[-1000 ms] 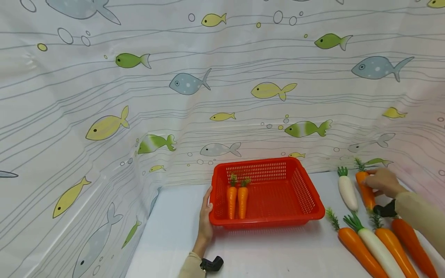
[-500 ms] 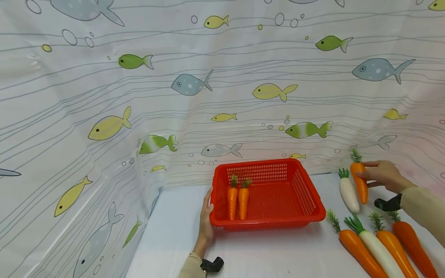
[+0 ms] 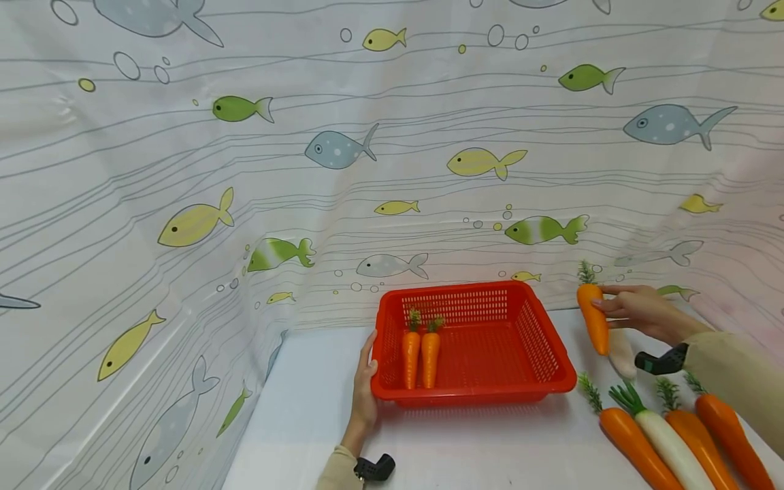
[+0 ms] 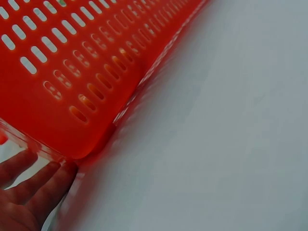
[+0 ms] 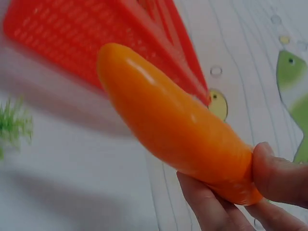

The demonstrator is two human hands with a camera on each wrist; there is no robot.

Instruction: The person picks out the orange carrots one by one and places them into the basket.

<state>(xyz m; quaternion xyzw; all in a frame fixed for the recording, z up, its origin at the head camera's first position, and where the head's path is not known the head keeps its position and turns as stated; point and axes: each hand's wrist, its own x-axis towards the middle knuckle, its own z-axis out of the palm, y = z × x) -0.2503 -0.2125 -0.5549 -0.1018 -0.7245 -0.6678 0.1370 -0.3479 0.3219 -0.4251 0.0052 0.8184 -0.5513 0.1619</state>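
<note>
My right hand (image 3: 649, 314) pinches an orange carrot (image 3: 593, 316) near its leafy top, thumb on one side and fingers on the other. The carrot hangs tip down above the table, right of a red plastic basket (image 3: 484, 354). In the right wrist view, the carrot's (image 5: 173, 120) tip points toward the basket (image 5: 62, 29). My left hand (image 3: 363, 391) lies against the basket's left side. Its extended fingers (image 4: 48, 187) touch the wall in the left wrist view. Two smaller carrots, one (image 3: 411, 357) beside the other (image 3: 431, 357), lie inside the basket's left part.
A white radish (image 3: 622, 357) lies partly hidden behind the held carrot and right hand. Nearer, at the right, lie several vegetables: a carrot (image 3: 637, 446), another white radish (image 3: 670, 449) and more carrots (image 3: 738, 439). A fish-patterned sheet (image 3: 416, 231) hangs behind the white table (image 3: 465, 449).
My right hand has lifted the carrot off the table and carried it left, over the white radish toward the basket. My left hand stays at the basket's side.
</note>
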